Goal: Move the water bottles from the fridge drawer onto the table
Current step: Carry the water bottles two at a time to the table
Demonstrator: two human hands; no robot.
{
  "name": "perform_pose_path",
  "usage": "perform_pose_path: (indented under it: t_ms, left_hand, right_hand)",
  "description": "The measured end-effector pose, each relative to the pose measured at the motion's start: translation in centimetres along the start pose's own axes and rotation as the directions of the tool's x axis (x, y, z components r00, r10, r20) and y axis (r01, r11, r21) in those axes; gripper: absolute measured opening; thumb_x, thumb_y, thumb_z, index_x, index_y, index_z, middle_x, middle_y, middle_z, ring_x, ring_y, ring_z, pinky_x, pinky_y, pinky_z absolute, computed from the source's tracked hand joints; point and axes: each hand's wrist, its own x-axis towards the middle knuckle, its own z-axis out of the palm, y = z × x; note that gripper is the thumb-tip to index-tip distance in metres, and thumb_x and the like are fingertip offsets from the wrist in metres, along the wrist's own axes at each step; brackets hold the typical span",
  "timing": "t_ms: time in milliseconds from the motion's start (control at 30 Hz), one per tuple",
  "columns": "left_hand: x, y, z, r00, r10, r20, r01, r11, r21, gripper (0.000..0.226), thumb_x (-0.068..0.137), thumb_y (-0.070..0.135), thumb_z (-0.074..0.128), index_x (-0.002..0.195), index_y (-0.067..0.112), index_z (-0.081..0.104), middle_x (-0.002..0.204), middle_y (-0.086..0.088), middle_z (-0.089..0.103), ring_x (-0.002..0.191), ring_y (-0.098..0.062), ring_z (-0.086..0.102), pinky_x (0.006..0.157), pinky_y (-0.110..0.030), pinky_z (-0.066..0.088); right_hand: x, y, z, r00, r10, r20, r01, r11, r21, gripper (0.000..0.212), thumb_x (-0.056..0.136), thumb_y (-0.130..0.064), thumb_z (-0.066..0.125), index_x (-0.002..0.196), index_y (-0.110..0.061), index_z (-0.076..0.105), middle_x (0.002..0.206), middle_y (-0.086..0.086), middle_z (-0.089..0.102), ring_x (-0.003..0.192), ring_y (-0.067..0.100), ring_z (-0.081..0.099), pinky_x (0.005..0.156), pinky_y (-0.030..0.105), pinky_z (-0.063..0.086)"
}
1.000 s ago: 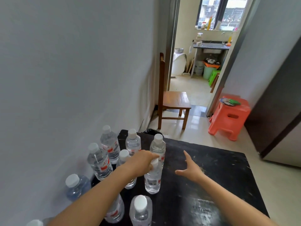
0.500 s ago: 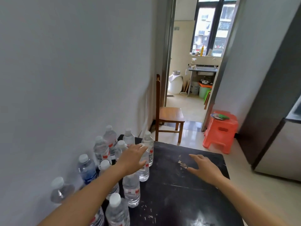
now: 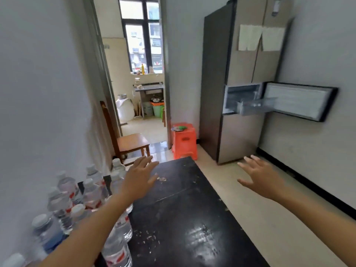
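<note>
Head view: clear plastic bottles [image 3: 92,193] with white caps and red labels stand upright, long axes vertical, crowded along the left edge of the table [image 3: 183,209] at lower left, beside the grey wall. The table is flat, black and scuffed. The left hand [image 3: 139,178] hovers spread above the bottles, holding nothing. The right hand [image 3: 264,180] is spread past the table's right edge. Pale floor runs between that edge and the steel fridge [image 3: 240,132] at upper right, whose clear drawer [image 3: 256,106] juts out, blurred.
</note>
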Motion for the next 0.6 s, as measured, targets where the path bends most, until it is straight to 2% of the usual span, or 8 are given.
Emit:
perform_pose_path:
  t_ms: [33, 100, 167, 300, 400, 467, 533, 600]
  left_hand:
    - [-0.3, 1.3, 0.3, 0.997, 0.077, -0.025, -0.077, 0.997, 0.003, 0.043, 0.082, 0.030, 0.056, 0.120, 0.010, 0.060, 0.132, -0.015, 0.054, 0.126, -0.038, 0.046, 0.104, -0.051, 0.035]
    - [-1.3, 3.4, 1.0, 0.990, 0.140, -0.001, -0.140, 0.989, -0.051, 0.049, 0.078, 0.038, 0.047, 0.112, 0.008, 0.064, 0.123, -0.018, 0.060, 0.117, -0.042, 0.053, 0.095, -0.054, 0.042]
    - [-2.6, 5.7, 1.8, 0.981, 0.190, 0.039, -0.183, 0.974, -0.137, 0.063, 0.077, 0.046, 0.033, 0.117, 0.007, 0.061, 0.132, -0.018, 0.054, 0.125, -0.041, 0.045, 0.102, -0.052, 0.036]
    - [-3.7, 11.8, 2.0, 0.944, 0.330, 0.021, -0.315, 0.917, -0.246, 0.081, 0.072, 0.057, 0.020, 0.130, 0.012, 0.052, 0.145, -0.010, 0.039, 0.139, -0.031, 0.027, 0.111, -0.046, 0.026]
    - [-4.0, 17.3, 1.3, 0.913, 0.407, -0.010, -0.387, 0.861, -0.329, 0.076, 0.074, 0.057, 0.028, 0.131, 0.012, 0.051, 0.147, -0.010, 0.037, 0.140, -0.030, 0.024, 0.112, -0.044, 0.022]
    - [-4.9, 21.1, 1.1, 0.888, 0.459, -0.015, -0.430, 0.820, -0.379, 0.071, 0.076, 0.053, 0.034, 0.133, 0.013, 0.049, 0.148, -0.008, 0.035, 0.141, -0.028, 0.021, 0.113, -0.042, 0.021]
    - [-5.7, 24.0, 1.1, 0.861, 0.508, -0.027, -0.474, 0.782, -0.404, 0.068, 0.078, 0.051, 0.035, 0.134, 0.014, 0.047, 0.150, -0.007, 0.032, 0.142, -0.027, 0.018, 0.113, -0.041, 0.021]
    - [-6.1, 27.1, 1.1, 0.827, 0.561, -0.035, -0.524, 0.745, -0.413, 0.059, 0.086, 0.046, 0.043, 0.137, 0.015, 0.043, 0.152, -0.006, 0.027, 0.143, -0.025, 0.013, 0.114, -0.040, 0.017]
  right_hand:
    - [-3.2, 0.5, -0.9, 0.998, 0.056, -0.038, -0.058, 0.997, -0.048, 0.056, 0.065, -0.050, 0.060, 0.104, -0.012, 0.071, 0.108, 0.019, 0.068, 0.102, 0.039, 0.064, 0.075, 0.050, 0.053]
    - [-8.3, 0.7, -2.1, 0.991, 0.131, -0.001, -0.130, 0.984, -0.123, 0.055, 0.059, -0.051, 0.064, 0.099, -0.015, 0.072, 0.102, 0.017, 0.070, 0.094, 0.037, 0.067, 0.068, 0.048, 0.055]
    - [-13.1, 0.8, -3.1, 0.986, 0.167, 0.022, -0.159, 0.965, -0.209, 0.056, 0.059, -0.053, 0.069, 0.102, -0.018, 0.071, 0.105, 0.016, 0.069, 0.097, 0.035, 0.066, 0.069, 0.047, 0.055]
    - [-22.8, 2.7, -6.9, 0.964, 0.266, 0.020, -0.244, 0.908, -0.340, 0.056, 0.061, -0.055, 0.061, 0.106, -0.024, 0.067, 0.111, 0.012, 0.066, 0.108, 0.032, 0.058, 0.075, 0.049, 0.053]
    - [-29.1, 4.6, -11.0, 0.922, 0.386, -0.006, -0.359, 0.851, -0.383, 0.054, 0.074, -0.058, 0.049, 0.112, -0.023, 0.066, 0.115, 0.011, 0.066, 0.107, 0.033, 0.062, 0.078, 0.050, 0.052]
    - [-33.2, 5.8, -13.6, 0.863, 0.505, 0.012, -0.458, 0.792, -0.404, 0.057, 0.083, -0.057, 0.038, 0.124, -0.024, 0.058, 0.132, 0.010, 0.055, 0.123, 0.032, 0.051, 0.093, 0.050, 0.045]
    - [-36.3, 6.5, -14.9, 0.842, 0.540, -0.011, -0.489, 0.754, -0.439, 0.058, 0.088, -0.057, 0.035, 0.133, -0.025, 0.049, 0.142, 0.010, 0.044, 0.132, 0.032, 0.039, 0.102, 0.051, 0.035]
    - [-39.5, 7.7, -15.5, 0.821, 0.569, -0.048, -0.524, 0.718, -0.458, 0.064, 0.088, -0.061, 0.020, 0.124, -0.023, 0.057, 0.128, 0.012, 0.058, 0.120, 0.034, 0.053, 0.090, 0.051, 0.046]
